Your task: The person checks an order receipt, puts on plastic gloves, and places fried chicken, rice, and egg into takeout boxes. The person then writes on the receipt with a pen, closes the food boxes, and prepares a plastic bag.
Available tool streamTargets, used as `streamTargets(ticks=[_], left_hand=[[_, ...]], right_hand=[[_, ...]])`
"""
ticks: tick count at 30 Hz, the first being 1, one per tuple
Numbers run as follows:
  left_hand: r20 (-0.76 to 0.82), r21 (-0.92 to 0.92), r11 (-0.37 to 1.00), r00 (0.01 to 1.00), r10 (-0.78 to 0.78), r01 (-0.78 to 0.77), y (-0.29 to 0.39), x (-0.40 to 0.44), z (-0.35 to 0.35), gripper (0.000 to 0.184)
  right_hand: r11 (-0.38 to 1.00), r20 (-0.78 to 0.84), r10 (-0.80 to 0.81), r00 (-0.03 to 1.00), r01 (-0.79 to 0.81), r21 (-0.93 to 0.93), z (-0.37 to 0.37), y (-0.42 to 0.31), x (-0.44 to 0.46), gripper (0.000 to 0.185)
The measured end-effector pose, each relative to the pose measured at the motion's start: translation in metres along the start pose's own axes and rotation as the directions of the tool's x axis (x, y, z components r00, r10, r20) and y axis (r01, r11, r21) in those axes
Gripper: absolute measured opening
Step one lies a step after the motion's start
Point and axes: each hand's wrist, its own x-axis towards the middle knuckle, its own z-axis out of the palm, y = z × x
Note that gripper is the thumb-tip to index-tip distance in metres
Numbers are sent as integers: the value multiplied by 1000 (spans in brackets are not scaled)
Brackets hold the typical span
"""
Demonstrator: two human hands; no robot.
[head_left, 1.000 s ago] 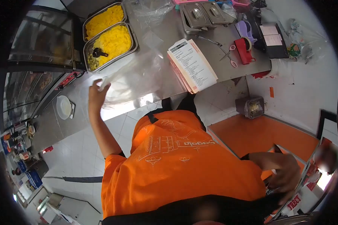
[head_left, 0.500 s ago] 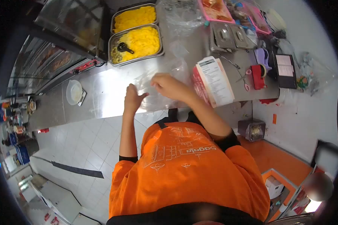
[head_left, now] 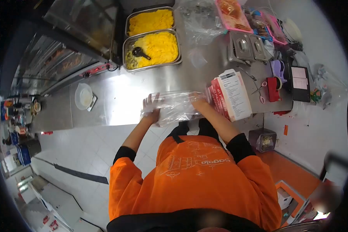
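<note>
A clear plastic bag (head_left: 174, 106) lies stretched sideways between my two hands at the front edge of the steel counter. My left hand (head_left: 151, 111) is at the bag's left end with its fingers spread, and the plastic partly overlaps it. At the right end my right hand (head_left: 199, 103) grips the bag with fingers bent, their tips partly covered by shiny plastic. Just right of that hand, a red and white printed packet (head_left: 219, 99) lies beneath a printed paper sheet (head_left: 236, 94).
Two steel trays of yellow food (head_left: 158, 48) stand at the back, a black scoop (head_left: 141, 53) in the nearer one. A bowl (head_left: 84, 96) sits on a small scale at left. Lidded steel containers (head_left: 242, 46), scissors (head_left: 262, 92) and a red tape dispenser (head_left: 273, 89) are at right.
My hands have moved apart, the right one going rightward and down. The bag, loose on the counter before, now spans between them. The view has shifted slightly.
</note>
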Motion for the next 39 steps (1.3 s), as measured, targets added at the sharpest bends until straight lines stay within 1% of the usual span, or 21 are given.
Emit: streamTargets(ticks=[1, 4, 5, 6, 8, 10, 11, 14, 15, 18, 19, 20, 22, 24, 25, 28, 29, 31, 33, 36, 39], left_hand=[[14, -1, 1000, 1000, -10, 10, 2, 0, -2, 95], [396, 33, 998, 918, 32, -49, 20, 9, -57, 87], [387, -115, 945, 863, 326, -306, 7, 23, -55, 73], [366, -430, 895, 883, 295, -120, 0, 38, -63, 70], [371, -866, 432, 904, 213, 254, -8, 66, -80, 70], [295, -955, -88, 940, -170, 283, -13, 95, -61, 77], [163, -978, 70, 930, -328, 196, -2, 99, -55, 80], [11, -906, 402, 956, -293, 133, -1, 116, -13, 76], [-61, -840, 538, 973, -221, 69, 14, 99, -58, 68], [-133, -676, 728, 953, -273, 114, 45, 56, -108, 56], [115, -595, 761, 964, -239, 260, 52, 43, -122, 66], [1, -453, 874, 980, -197, 176, 59, 26, -113, 74], [-190, -100, 994, 980, -54, 35, 72, -18, -78, 92], [68, 48, 998, 997, 28, -31, 62, -51, -23, 111], [43, -88, 993, 995, 89, -85, 53, -59, 7, 101], [-16, -82, 981, 985, 172, -173, 54, -40, -10, 91], [-108, -206, 951, 971, 212, -231, 54, -25, -35, 78], [-406, -399, 879, 910, 88, -263, 39, 18, -48, 72], [-601, -505, 826, 789, -129, -250, 22, 65, -46, 47], [-426, -520, 840, 900, -96, -156, 10, 97, -60, 35], [-295, -763, 647, 896, -331, -12, 48, 86, -124, 27]], right_hand=[[998, -138, -39, 990, 32, -51, 7, 5, 0, 27], [995, -428, 27, 903, -64, -73, 3, 4, 2, 15], [992, -507, 80, 858, -121, -48, -9, -1, 5, 11], [996, -442, 76, 894, -87, -4, -14, -3, 5, 10], [996, -302, 46, 952, -22, 82, -18, -2, 0, 8], [999, -76, 27, 997, -25, 25, -7, 1, -1, 9], [998, 11, 37, 999, -37, 48, 0, 2, 1, 13], [970, 231, 77, 970, -127, 210, 24, 2, 1, 32], [975, 137, 87, 987, -112, 190, 20, -5, -7, 36], [990, -93, 58, 994, -45, 133, -50, -25, -46, 46], [993, -121, 21, 992, -7, 117, -76, -30, -67, 49], [995, -148, -17, 989, 32, 99, -89, -32, -78, 52], [995, 8, 31, 999, -32, 90, -68, -25, -66, 77], [986, 147, 119, 982, -134, 99, -47, -9, -33, 92], [993, 33, 116, 993, -116, 19, 20, -6, 9, 115], [980, 61, 17, 998, -5, -199, 1, -7, -4, 90], [989, 20, 8, 1000, -5, -151, -5, -10, -7, 77], [998, -65, -1, 998, -3, -58, -16, -14, -11, 54], [998, -141, 11, 990, -3, 61, 0, -18, -5, 50], [999, -379, -35, 925, 43, 12, -20, -19, -15, 45], [981, -458, -176, 871, 192, -13, -83, -9, -71, 43]])
